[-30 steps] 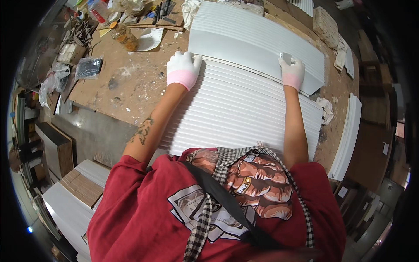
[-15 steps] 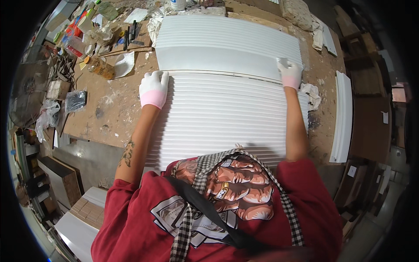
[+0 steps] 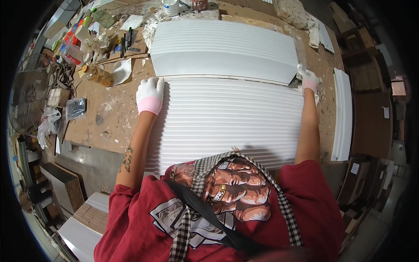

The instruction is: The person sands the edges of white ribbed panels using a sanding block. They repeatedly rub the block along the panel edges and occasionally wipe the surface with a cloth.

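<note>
A wide white ribbed panel [image 3: 231,118] lies in front of me on the worktable, its near end running under my chest. Beyond it lies a second white panel [image 3: 222,61], ribbed at the back with a smooth strip along the front. My left hand [image 3: 149,95], in a white glove with a pink cuff, curls its fingers at the near panel's far left corner. At the right end of the seam between the panels is my gloved right hand [image 3: 309,81]. Its fingers are closed around something small; a dark triangular patch shows beside them.
Bottles, including an orange-capped jar [image 3: 98,75], and dark tools [image 3: 126,40] clutter the table's left side. A white tub [image 3: 170,7] stands at the back. White strips [image 3: 342,115] lie along the right edge. A black item in plastic [image 3: 76,108] sits at left.
My right hand has moved right and slightly nearer, from the far panel's front strip to the panels' right edge. My left hand stays at the corner. The view has shifted slightly.
</note>
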{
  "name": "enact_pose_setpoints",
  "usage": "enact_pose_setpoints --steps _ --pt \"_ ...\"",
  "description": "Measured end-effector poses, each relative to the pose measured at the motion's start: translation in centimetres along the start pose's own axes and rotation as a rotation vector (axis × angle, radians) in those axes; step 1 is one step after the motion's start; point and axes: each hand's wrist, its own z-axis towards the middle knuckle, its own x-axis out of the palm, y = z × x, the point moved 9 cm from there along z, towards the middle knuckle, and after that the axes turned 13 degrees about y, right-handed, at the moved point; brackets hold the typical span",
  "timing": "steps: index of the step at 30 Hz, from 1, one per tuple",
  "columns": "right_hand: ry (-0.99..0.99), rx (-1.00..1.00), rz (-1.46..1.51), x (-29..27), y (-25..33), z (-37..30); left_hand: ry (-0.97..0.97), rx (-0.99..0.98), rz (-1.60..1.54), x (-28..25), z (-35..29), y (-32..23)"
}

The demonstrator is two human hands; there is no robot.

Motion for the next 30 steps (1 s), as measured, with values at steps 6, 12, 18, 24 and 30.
enact_pose_setpoints --steps 6,12,18,24,30 --pt "-0.018 -0.077 -0.273 3.0 5.1 -3.2 0.008 -0.009 0.005 0.0 -0.1 0.0" --pt "-0.105 -0.037 -0.389 0.4 5.4 -3.2 0.007 -0.004 -0.009 -0.2 -0.1 -0.1" --pt "0.0 0.016 -0.368 -0.6 6.9 -2.8 -0.02 -0.001 0.021 -0.3 -0.2 -0.1" --pt "0.289 -0.484 -0.209 11.4 19.2 -12.1 -0.019 0.014 0.002 0.0 -0.1 0.0" --pt "0.353 -0.289 0.148 12.3 22.6 -16.7 -0.27 0.123 0.012 -2.9 -1.7 -1.8"
